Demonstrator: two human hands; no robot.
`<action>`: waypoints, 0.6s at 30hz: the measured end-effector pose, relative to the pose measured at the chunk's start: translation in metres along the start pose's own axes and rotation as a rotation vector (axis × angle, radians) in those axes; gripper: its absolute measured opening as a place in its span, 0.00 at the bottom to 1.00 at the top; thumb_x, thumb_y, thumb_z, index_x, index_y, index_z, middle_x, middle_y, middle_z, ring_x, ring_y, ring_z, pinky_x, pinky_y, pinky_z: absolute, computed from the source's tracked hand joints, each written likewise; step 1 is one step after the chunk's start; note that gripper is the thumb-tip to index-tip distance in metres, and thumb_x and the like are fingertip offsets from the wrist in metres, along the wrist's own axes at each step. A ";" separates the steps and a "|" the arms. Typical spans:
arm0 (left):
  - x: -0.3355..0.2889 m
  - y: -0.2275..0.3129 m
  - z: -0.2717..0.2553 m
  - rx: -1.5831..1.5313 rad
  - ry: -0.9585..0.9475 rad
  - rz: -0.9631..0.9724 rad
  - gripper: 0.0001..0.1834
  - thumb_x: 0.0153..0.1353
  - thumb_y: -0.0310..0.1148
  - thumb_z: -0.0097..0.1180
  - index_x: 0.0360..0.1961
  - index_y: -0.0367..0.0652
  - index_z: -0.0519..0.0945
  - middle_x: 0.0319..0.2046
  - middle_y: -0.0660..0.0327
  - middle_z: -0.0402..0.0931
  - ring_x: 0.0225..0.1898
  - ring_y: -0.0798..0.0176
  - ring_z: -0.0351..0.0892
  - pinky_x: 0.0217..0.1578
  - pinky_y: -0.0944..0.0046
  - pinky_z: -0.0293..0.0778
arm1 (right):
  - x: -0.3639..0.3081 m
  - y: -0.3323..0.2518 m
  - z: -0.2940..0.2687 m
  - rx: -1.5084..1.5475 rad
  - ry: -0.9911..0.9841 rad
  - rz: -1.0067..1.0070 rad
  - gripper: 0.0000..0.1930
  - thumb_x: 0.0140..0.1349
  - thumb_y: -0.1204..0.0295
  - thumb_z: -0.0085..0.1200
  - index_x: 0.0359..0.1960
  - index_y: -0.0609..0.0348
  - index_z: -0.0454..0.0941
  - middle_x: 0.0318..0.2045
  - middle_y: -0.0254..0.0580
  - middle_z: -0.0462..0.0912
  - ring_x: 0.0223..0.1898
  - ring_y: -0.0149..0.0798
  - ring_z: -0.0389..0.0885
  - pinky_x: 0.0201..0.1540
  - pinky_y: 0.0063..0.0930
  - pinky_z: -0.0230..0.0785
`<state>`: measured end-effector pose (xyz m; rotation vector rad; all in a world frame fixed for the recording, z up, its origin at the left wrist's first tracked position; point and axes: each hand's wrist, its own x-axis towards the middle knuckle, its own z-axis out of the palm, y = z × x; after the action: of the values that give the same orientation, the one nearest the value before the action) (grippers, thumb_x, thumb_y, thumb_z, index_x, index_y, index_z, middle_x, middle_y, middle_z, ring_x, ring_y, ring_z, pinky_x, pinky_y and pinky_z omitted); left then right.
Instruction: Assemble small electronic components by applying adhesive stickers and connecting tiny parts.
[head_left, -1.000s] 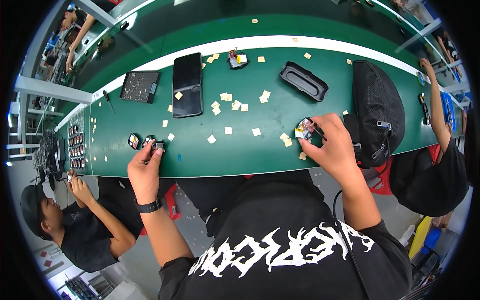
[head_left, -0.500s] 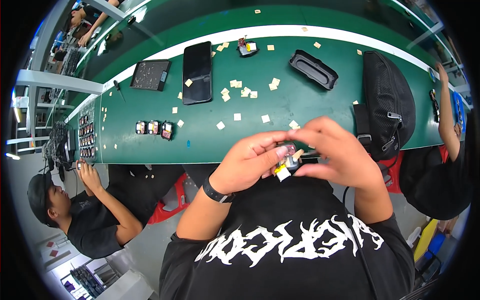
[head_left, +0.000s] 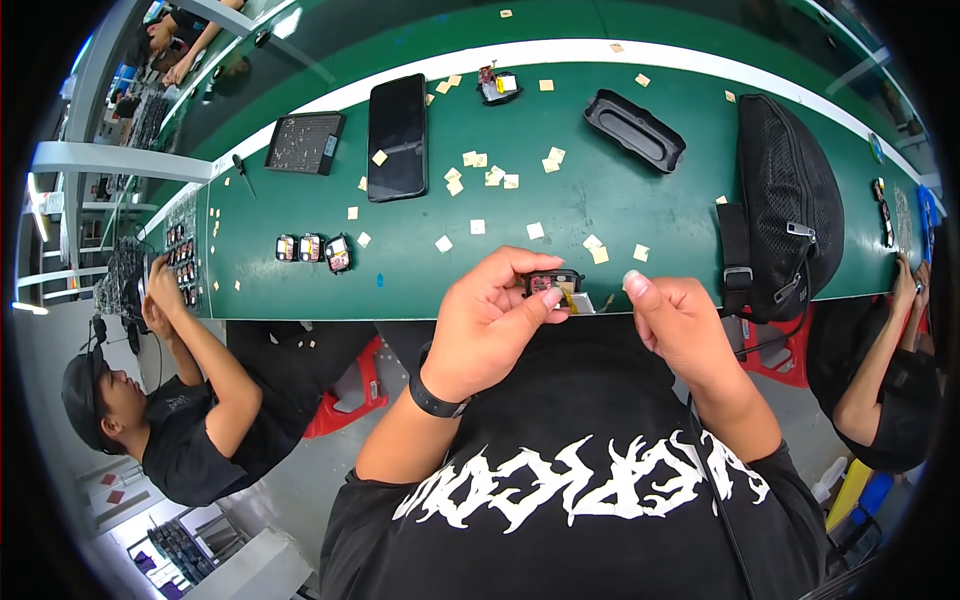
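My left hand (head_left: 495, 315) grips a small black electronic device (head_left: 553, 278) just over the table's near edge, thumb pressed on its inside. A red circuit board shows in the open housing. A silver battery pouch (head_left: 580, 302) with yellow tape sticks out beside the thumb, toward the right. My right hand (head_left: 680, 325) is apart from the device, to its right, fingers curled and thumb against them. Whether anything is pinched there cannot be made out. Small cream paper squares (head_left: 597, 250) lie on the table beyond the hands.
On the green table (head_left: 440, 285) lie three similar devices (head_left: 311, 248), another open device (head_left: 497, 86), a black phone (head_left: 398, 140), a shallow tray (head_left: 303, 142), a black moulded tray (head_left: 635, 130), a screwdriver (head_left: 243, 177) and a black bag (head_left: 790, 210). Other people sit left and right.
My right hand has drawn back from the device to the right and its fingers have curled. The left hand has tilted the device and moved it slightly left and away from me.
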<state>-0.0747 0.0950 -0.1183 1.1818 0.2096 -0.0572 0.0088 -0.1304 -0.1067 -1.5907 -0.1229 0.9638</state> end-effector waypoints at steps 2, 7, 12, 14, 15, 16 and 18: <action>-0.001 0.000 0.002 0.001 0.019 0.001 0.14 0.68 0.18 0.56 0.54 0.32 0.75 0.43 0.54 0.80 0.43 0.64 0.84 0.46 0.65 0.85 | -0.001 -0.003 0.002 0.122 -0.012 0.015 0.22 0.76 0.56 0.51 0.28 0.62 0.79 0.21 0.27 0.73 0.24 0.19 0.66 0.26 0.19 0.59; -0.003 0.001 0.005 -0.017 0.040 0.003 0.13 0.68 0.18 0.57 0.53 0.32 0.75 0.43 0.54 0.80 0.43 0.64 0.84 0.45 0.64 0.85 | -0.008 -0.012 0.009 0.190 -0.074 -0.057 0.13 0.76 0.66 0.48 0.47 0.65 0.77 0.31 0.36 0.80 0.30 0.21 0.73 0.32 0.17 0.66; -0.004 0.001 0.012 0.065 0.029 0.096 0.14 0.71 0.20 0.52 0.56 0.32 0.71 0.48 0.50 0.79 0.49 0.61 0.83 0.50 0.62 0.83 | -0.006 -0.016 0.010 0.236 -0.168 -0.053 0.07 0.73 0.75 0.50 0.48 0.62 0.68 0.34 0.44 0.85 0.27 0.23 0.77 0.27 0.17 0.67; -0.004 0.008 0.015 0.082 0.023 0.078 0.13 0.72 0.21 0.50 0.56 0.32 0.70 0.51 0.48 0.78 0.51 0.59 0.82 0.51 0.61 0.83 | -0.003 -0.016 0.011 0.235 -0.177 -0.039 0.06 0.73 0.75 0.50 0.45 0.61 0.68 0.35 0.46 0.86 0.25 0.23 0.77 0.26 0.17 0.66; -0.005 0.011 0.016 0.103 0.020 0.059 0.13 0.73 0.21 0.48 0.56 0.32 0.69 0.54 0.46 0.78 0.53 0.58 0.81 0.53 0.61 0.82 | -0.002 -0.015 0.012 0.237 -0.190 -0.024 0.05 0.73 0.75 0.51 0.43 0.60 0.67 0.35 0.47 0.86 0.23 0.24 0.77 0.24 0.16 0.66; -0.006 0.010 0.015 0.100 0.022 0.061 0.13 0.73 0.21 0.48 0.56 0.32 0.69 0.54 0.46 0.78 0.53 0.58 0.81 0.53 0.61 0.82 | -0.001 -0.014 0.013 0.233 -0.191 -0.024 0.05 0.73 0.75 0.51 0.43 0.60 0.67 0.35 0.47 0.86 0.23 0.24 0.77 0.24 0.16 0.66; -0.007 0.007 0.013 0.184 0.008 0.069 0.11 0.75 0.22 0.46 0.55 0.32 0.69 0.57 0.43 0.77 0.56 0.58 0.80 0.55 0.60 0.81 | 0.001 -0.013 0.015 0.271 -0.218 -0.005 0.06 0.73 0.74 0.52 0.43 0.60 0.67 0.34 0.49 0.87 0.22 0.24 0.77 0.23 0.16 0.66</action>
<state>-0.0784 0.0855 -0.1063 1.3716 0.1735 -0.0115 0.0053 -0.1149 -0.0953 -1.2354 -0.1405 1.0996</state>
